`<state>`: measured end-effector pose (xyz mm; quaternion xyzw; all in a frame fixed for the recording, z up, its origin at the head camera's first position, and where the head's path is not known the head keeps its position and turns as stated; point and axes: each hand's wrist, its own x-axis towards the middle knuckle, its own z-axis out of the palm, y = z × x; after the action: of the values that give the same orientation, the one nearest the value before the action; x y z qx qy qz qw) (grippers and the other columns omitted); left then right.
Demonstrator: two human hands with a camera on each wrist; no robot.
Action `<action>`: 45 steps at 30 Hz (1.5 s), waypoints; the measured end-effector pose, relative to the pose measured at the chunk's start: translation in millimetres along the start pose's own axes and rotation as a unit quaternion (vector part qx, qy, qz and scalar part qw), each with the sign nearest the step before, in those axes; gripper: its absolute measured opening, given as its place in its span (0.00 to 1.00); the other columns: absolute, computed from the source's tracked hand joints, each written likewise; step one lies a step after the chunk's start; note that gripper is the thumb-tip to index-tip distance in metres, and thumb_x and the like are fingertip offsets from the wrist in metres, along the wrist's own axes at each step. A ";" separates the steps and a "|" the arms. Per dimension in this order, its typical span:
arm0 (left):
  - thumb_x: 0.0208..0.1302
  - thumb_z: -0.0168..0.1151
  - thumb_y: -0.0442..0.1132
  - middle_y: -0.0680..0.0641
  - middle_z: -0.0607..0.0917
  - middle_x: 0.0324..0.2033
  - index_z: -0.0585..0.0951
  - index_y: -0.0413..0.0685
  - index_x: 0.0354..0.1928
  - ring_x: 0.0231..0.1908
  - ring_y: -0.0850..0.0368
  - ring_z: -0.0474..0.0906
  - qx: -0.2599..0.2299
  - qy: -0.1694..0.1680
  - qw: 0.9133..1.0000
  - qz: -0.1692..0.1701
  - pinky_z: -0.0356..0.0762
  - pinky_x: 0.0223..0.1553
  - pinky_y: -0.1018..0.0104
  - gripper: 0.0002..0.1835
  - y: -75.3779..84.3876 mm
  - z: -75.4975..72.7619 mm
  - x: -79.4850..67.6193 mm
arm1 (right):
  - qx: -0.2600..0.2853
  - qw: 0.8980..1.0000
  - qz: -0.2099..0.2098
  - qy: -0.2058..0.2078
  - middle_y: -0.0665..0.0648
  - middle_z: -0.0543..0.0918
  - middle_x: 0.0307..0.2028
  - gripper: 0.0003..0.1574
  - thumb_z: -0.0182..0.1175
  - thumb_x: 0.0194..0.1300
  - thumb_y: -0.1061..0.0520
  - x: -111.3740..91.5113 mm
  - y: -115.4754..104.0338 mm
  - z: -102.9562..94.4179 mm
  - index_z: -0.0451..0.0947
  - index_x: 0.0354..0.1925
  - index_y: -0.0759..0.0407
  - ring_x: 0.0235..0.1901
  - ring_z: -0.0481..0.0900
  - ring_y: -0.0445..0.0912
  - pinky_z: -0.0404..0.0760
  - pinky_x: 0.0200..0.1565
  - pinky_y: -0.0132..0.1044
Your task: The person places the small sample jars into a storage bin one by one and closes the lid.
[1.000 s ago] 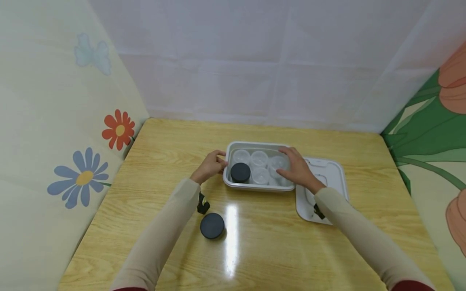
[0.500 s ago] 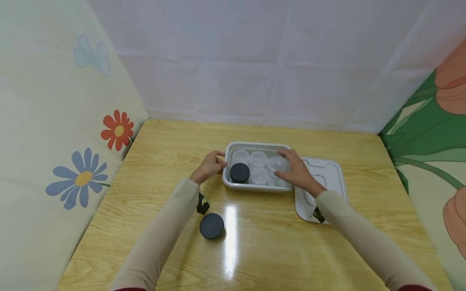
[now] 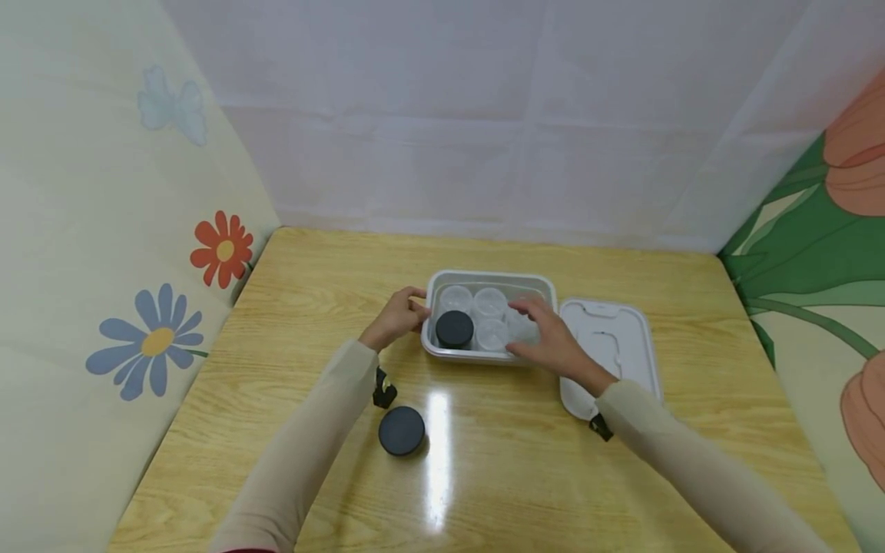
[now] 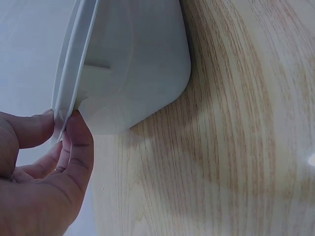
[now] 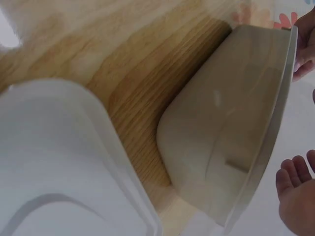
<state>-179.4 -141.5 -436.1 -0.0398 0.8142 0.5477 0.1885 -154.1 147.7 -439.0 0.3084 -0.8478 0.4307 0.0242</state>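
Observation:
My left hand (image 3: 399,317) pinches the left rim of a white rectangular plastic box (image 4: 133,64), thumb inside the lip and fingers under it in the left wrist view. Over the right part of the box hangs my right hand (image 3: 549,338), thumb and fingers parted, with nothing visibly gripped. Inside the box, clear round cups (image 3: 492,336) stand close together. A round black-topped jar (image 3: 454,329) sits among them at the front left. The right hand partly hides the cups at the box's right end. In the right wrist view, its fingers (image 5: 294,172) show above the box rim.
A white rectangular lid (image 3: 632,353) lies to the right of the box, under my right wrist. Another round black-topped piece (image 3: 402,432) stands on the wooden table (image 3: 512,476) nearer to me. Printed cloth walls (image 3: 415,115) bound the table at the back and sides.
My right hand has shifted left and toward me over the box, uncovering the box's right rim and more of the lid. My left hand keeps its pinch on the rim.

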 end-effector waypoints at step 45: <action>0.68 0.52 0.28 0.37 0.79 0.38 0.64 0.31 0.62 0.30 0.57 0.79 -0.003 -0.005 1.000 0.005 0.84 0.39 0.63 0.22 -0.5 -1.2 -1.2 | 0.103 0.981 -0.105 -0.125 0.62 0.75 0.54 0.43 0.75 0.46 0.56 -27.9 -61.9 99.6 0.69 0.59 0.66 0.52 0.75 0.55 0.78 0.53 0.41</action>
<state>-178.4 -142.9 -435.7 -0.0335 0.8120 0.5511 0.1892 -75.5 60.4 -465.8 0.4478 -0.7583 0.4686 -0.0692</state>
